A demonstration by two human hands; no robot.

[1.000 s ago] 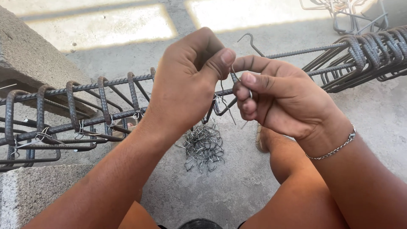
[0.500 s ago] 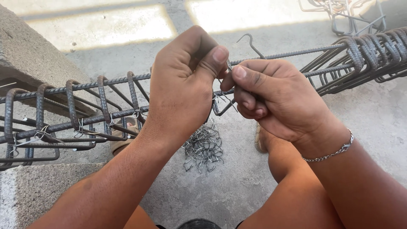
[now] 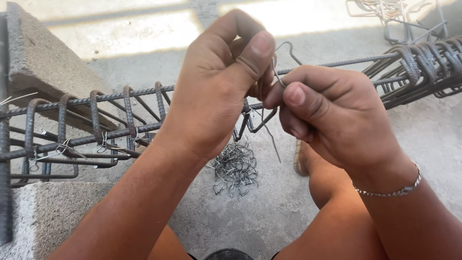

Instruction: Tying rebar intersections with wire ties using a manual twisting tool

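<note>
My left hand (image 3: pixel 219 82) and my right hand (image 3: pixel 327 110) meet over a long rebar cage (image 3: pixel 96 125) that runs left to right. Both pinch a thin bent tie wire (image 3: pixel 276 77) between thumb and fingers; its hooked top end sticks up above my right hand and a loose end hangs down below. A bent stirrup (image 3: pixel 255 123) sits on the bars just under my fingers. Earlier stirrups to the left carry wire ties. A silver bracelet (image 3: pixel 390 190) circles my right wrist.
A heap of short bent tie wires (image 3: pixel 236 168) lies on the concrete floor below my hands. A concrete block (image 3: pixel 43 62) supports the cage at left. Several bunched stirrups (image 3: pixel 423 62) hang on the bars at right. More bent steel (image 3: pixel 394 14) lies at the top right.
My hands have risen slightly and turned; the wire's loose end now hangs lower below my right hand. The cage has not moved.
</note>
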